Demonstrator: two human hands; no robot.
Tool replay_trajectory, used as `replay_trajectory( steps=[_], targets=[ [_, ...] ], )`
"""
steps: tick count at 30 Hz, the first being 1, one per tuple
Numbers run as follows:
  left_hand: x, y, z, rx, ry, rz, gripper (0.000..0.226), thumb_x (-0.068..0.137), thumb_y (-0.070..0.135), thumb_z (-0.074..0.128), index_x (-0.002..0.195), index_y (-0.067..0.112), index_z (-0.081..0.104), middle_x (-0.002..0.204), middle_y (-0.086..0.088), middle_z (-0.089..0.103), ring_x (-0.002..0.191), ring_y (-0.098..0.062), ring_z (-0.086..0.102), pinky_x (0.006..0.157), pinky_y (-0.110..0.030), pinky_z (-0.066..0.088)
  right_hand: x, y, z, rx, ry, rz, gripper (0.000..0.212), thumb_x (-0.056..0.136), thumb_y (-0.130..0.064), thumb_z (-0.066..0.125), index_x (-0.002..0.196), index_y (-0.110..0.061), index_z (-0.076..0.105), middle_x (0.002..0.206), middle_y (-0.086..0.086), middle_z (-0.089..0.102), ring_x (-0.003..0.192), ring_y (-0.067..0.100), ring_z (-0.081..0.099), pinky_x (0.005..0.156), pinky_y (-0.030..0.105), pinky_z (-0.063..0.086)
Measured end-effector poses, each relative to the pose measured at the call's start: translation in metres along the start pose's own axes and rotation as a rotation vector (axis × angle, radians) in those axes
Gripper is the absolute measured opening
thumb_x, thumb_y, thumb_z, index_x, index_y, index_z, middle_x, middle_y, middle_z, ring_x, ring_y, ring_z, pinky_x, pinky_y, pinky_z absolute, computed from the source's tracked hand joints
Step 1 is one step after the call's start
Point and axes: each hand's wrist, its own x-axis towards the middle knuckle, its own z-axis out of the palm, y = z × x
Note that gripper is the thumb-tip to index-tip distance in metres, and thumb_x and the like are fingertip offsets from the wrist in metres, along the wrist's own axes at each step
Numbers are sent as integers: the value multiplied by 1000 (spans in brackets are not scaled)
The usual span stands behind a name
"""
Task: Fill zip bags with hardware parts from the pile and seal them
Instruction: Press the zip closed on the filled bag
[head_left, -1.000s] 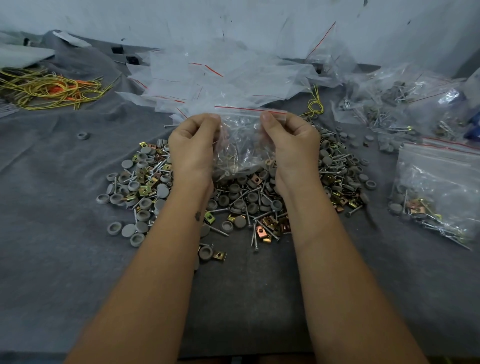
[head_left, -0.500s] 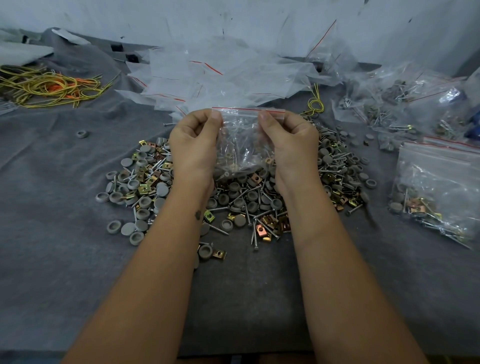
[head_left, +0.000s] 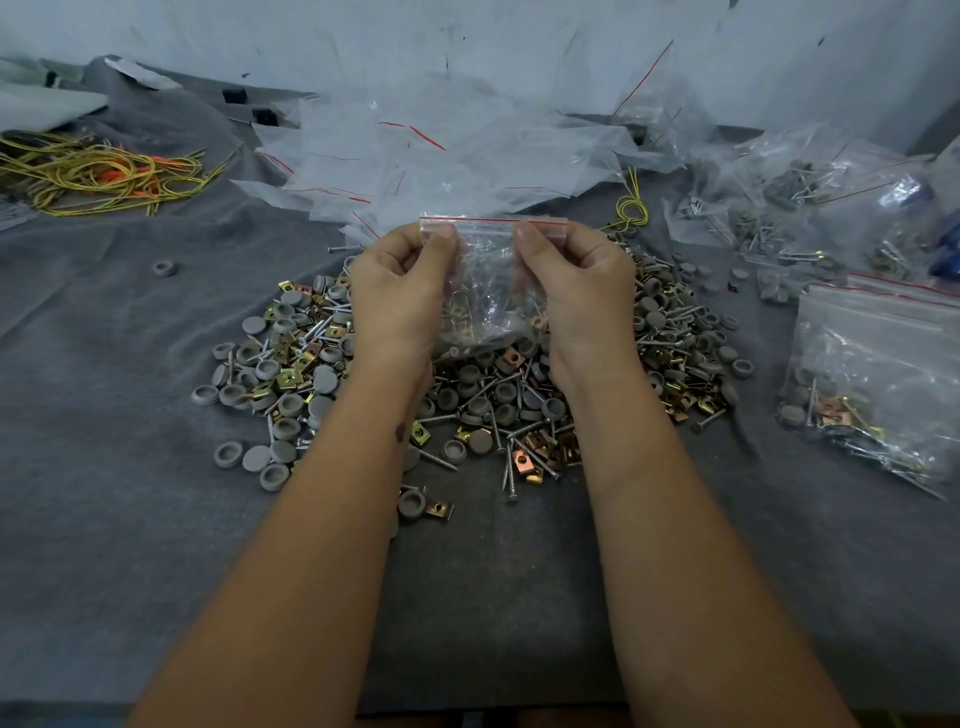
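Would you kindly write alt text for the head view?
Both hands, left and right, pinch the red-striped top of a small zip bag holding hardware, above a pile of screws, grey caps and brass clips on grey cloth. Filled bags lie right.

Bare cloth (head_left: 130, 519) left; filled bags (head_left: 878, 374) crowd right.

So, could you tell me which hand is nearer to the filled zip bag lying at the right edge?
The right hand. It is closer to the filled zip bag; the left hand is farther away, across the held zip bag.
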Motion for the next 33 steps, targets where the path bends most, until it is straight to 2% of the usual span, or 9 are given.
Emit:
replay_trajectory(
  steps=[6,9,11,13,17,21,25,29,33],
  targets=[
    [-3,0,0,28,-87,12,16,93,10,64,78,13,68,65,2,67,62,-15,60,63,-31,53,-2,1,3,-9,-46,0,6,87,-7,69,83,-11,71,80,10,68,78,25,63,80,45,56],
    [-4,-1,-1,46,-98,48,15,94,13,64,79,14,67,69,-4,64,66,-20,56,65,-32,51,-2,0,3,17,-56,-3,8,87,-5,69,82,-11,71,72,-1,69,70,11,63,68,27,55],
    [-4,-2,-1,44,-100,54,13,93,12,65,80,13,67,69,-1,67,65,-16,60,66,-32,53,-2,0,4,28,-72,-2,11,85,-1,69,81,-11,71,68,-5,69,65,6,62,62,20,51],
    [-4,-2,-1,31,-104,57,12,92,11,65,81,14,68,67,5,70,64,-11,64,66,-31,57,-2,0,5,43,-73,3,14,84,3,68,81,-10,72,69,-4,70,66,8,63,62,20,52],
    [-4,-1,-2,24,-129,48,8,87,14,71,80,12,70,68,1,70,63,-15,65,63,-34,56,-2,0,3,43,-36,-7,14,83,4,68,81,-10,72,68,-4,70,65,7,63,62,20,51],
    [-6,-2,0,-6,-179,24,6,86,8,71,80,9,70,65,1,71,59,-12,67,55,-26,55,-3,1,5,40,-18,-15,13,80,0,70,77,-12,72,69,-3,70,70,12,64,68,27,54],
    [-9,0,1,-13,-210,50,10,89,2,66,82,9,69,69,3,73,64,-10,69,58,-25,55,-2,0,6,39,-14,-34,7,69,-10,68,71,-16,71,67,-4,70,69,12,65,67,28,54],
    [-9,1,0,-8,-202,51,17,89,2,66,81,15,70,73,3,73,70,-14,70,64,-29,57,-2,2,5,51,-82,-8,11,76,-3,71,78,-14,72,72,-2,73,71,12,68,65,25,54],
    [-8,0,0,-13,-206,54,16,88,0,66,82,15,70,74,4,74,71,-12,70,65,-27,56,-2,1,5,31,-76,-13,19,78,0,70,74,-18,73,72,-1,73,71,14,68,65,26,54]
  ],
)
